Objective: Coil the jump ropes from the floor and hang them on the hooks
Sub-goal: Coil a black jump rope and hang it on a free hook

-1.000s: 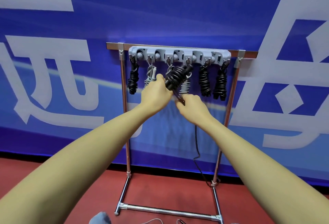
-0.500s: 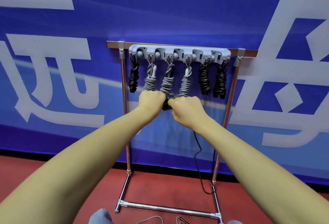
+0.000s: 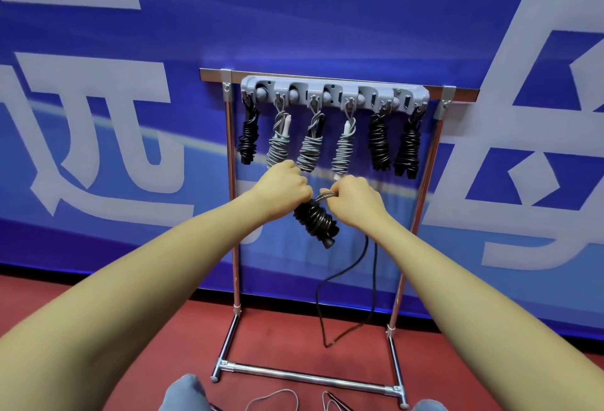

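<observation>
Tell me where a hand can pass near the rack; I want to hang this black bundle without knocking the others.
The hook bar is crowded: six bundles hang side by side, black at the left end, three grey mid-bar, two black on the right. Free room lies below them, between the chrome uprights, down to the foot bar, apart from the dangling cord.

Both my bare forearms reach forward and up, converging so that my 2 fists sit close together, knuckles toward me. My left hand [image 3: 283, 185] is curled tight, gripping the top of the black coiled rope [image 3: 315, 219], which hangs below it. My right hand [image 3: 354, 195] is also curled, its fingers pinching a loop of that rope just beside my left knuckles.
</observation>
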Tool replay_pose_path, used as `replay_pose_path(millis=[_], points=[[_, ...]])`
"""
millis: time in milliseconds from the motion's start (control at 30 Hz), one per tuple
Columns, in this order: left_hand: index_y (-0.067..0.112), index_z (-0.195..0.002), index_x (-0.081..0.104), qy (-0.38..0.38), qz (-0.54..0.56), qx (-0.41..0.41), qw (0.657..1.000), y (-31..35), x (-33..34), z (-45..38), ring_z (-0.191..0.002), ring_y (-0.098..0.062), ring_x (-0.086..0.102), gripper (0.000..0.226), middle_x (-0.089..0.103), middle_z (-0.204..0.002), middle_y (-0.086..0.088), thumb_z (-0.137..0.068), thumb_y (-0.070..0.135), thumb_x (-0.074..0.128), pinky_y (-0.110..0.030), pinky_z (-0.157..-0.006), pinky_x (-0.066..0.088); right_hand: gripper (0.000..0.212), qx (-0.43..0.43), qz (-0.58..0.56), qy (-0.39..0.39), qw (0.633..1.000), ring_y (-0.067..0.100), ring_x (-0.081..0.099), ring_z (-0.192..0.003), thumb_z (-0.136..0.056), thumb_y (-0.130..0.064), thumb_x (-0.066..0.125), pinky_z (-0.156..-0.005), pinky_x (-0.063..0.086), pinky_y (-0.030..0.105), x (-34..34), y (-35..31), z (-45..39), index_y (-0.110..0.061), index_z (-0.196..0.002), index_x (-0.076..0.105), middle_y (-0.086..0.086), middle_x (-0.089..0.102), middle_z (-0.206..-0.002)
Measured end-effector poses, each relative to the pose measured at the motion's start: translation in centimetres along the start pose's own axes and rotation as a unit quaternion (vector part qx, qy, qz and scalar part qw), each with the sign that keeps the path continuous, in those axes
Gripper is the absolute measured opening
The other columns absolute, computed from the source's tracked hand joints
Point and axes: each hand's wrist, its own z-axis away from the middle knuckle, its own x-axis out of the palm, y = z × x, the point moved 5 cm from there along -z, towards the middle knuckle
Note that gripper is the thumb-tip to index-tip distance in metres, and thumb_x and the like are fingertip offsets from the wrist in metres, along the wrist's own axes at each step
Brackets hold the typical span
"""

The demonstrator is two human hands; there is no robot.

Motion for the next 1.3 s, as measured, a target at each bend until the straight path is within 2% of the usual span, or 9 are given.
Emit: replay_pose_path(millis=[167,267,333,433,600,800,1033,1167,1300], points=[[0.017,-0.049,0.047,0.063,0.042,0.055,0.996,0.9,-0.5,0.9,-0.045,-0.018,0.034,0.037,0.039,-0.044,0.003,-0.044,0.0,0.08,-0.023,-0.055,0.021,0.05,0.013,0.027,0.011,1.0,0.026,0.047,-0.065,-0.099,-0.043,0.044,-0.054,0.033,0.029,-0.2,0.6,-0.3,-0.013,-0.059,0.042,0.001,0.046,-0.063],[0.014,-0.065,0.048,0.156,0.151,0.029,0.976,0.6,-1.4,1.1,-0.048,-0.022,0.043,0.025,0.044,-0.051,0.0,-0.061,-0.001,0.068,-0.026,-0.058,0.018,0.05,0.021,0.023,0.013,0.999,0.029,0.051,-0.072,-0.1,-0.045,0.04,-0.059,0.036,0.031,-0.2,0.8,-0.4,-0.009,-0.072,0.06,0.004,0.052,-0.071],[0.01,-0.08,0.051,0.191,0.297,-0.058,0.934,-0.2,-1.9,1.2,-0.053,-0.029,0.051,0.012,0.054,-0.058,-0.005,-0.075,0.006,0.06,-0.03,-0.056,0.028,0.04,0.025,-0.016,0.029,0.999,0.033,0.056,-0.083,-0.099,-0.038,0.043,-0.064,0.037,0.032,-0.4,1.1,-0.5,-0.009,-0.083,0.065,0.008,0.057,-0.081],[0.009,-0.107,0.043,0.153,0.506,-0.251,0.811,-1.3,-2.4,1.0,-0.065,-0.029,0.056,0.04,0.061,-0.069,-0.002,-0.081,0.022,0.071,-0.036,-0.058,0.038,0.028,0.034,-0.055,0.063,0.996,0.037,0.056,-0.091,-0.096,-0.025,0.045,-0.065,0.034,0.032,-0.9,1.6,-0.7,-0.005,-0.089,0.064,0.017,0.062,-0.091],[0.01,-0.107,0.034,0.146,0.519,-0.407,0.737,-2.2,-1.7,-0.5,-0.073,-0.036,0.056,0.035,0.057,-0.073,-0.005,-0.085,0.017,0.06,-0.036,-0.058,0.036,0.032,0.011,-0.026,0.064,0.998,0.032,0.044,-0.077,-0.1,-0.035,0.039,-0.066,0.035,0.035,-0.9,1.0,-0.2,-0.009,-0.086,0.053,0.01,0.052,-0.082],[0.001,-0.116,0.033,0.046,0.377,-0.466,0.799,-2.6,0.9,-0.4,-0.079,-0.035,0.059,0.035,0.062,-0.086,-0.013,-0.091,0.019,0.05,-0.035,-0.06,0.039,0.026,-0.082,0.051,0.002,0.995,0.032,0.054,-0.088,-0.092,-0.024,0.048,-0.061,0.032,0.031,-0.6,-0.8,0.4,-0.004,-0.077,0.056,0.011,0.059,-0.085],[0.002,-0.112,0.04,-0.123,0.147,-0.397,0.898,-2.6,2.1,0.8,-0.089,-0.03,0.065,0.029,0.066,-0.101,-0.01,-0.086,-0.002,0.05,-0.029,-0.052,0.03,0.012,-0.224,0.234,0.017,0.946,0.032,0.057,-0.085,-0.089,-0.009,0.043,-0.05,0.02,0.03,-1.8,-4.7,1.8,-0.017,-0.086,0.051,0.005,0.055,-0.083],[0.007,-0.103,0.05,-0.141,0.071,-0.315,0.936,-2.3,2.0,0.8,-0.091,-0.028,0.065,0.017,0.066,-0.101,-0.007,-0.087,-0.001,0.049,-0.027,-0.045,0.015,0.023,-0.208,0.25,0.075,0.943,0.031,0.061,-0.09,-0.093,-0.008,0.041,-0.048,0.012,0.029,-2.3,-5.1,1.6,-0.013,-0.112,0.053,0.005,0.055,-0.113],[0.008,-0.099,0.054,-0.139,0.06,-0.258,0.954,-2.1,2.1,0.9,-0.087,-0.028,0.064,0.012,0.066,-0.097,-0.006,-0.088,0.006,0.051,-0.029,-0.057,0.029,0.026,-0.159,0.182,0.049,0.969,0.033,0.059,-0.092,-0.094,-0.012,0.041,-0.059,0.03,0.032,-1.7,-4.1,1.1,-0.013,-0.115,0.057,0.004,0.05,-0.116]])
